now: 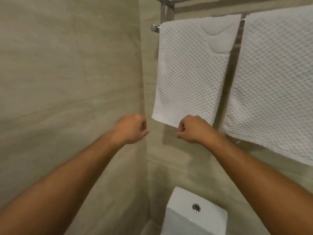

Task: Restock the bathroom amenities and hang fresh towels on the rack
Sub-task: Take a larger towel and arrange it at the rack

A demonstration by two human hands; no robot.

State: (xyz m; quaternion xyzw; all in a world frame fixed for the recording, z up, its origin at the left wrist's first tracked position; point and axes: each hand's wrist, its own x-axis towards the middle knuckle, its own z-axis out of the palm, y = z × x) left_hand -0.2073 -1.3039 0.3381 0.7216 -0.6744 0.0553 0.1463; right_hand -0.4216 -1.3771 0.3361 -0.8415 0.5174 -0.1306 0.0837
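Observation:
Two white waffle-textured towels hang side by side on a chrome rack bar [155, 28]. The left towel [189, 72] is narrower, and the right towel [274, 82] runs out of view at the right edge. My left hand [131, 128] is curled into a loose fist just left of the left towel's bottom corner, apart from the cloth and holding nothing. My right hand [193, 129] is curled the same way in front of that towel's lower right corner, which it hides. No cloth shows between its fingers.
Beige stone-look walls meet in a corner left of the rack. A chrome shelf [171, 0] sits above the bar. Below me is a white toilet cistern [183, 216] with a chrome flush button [196, 207].

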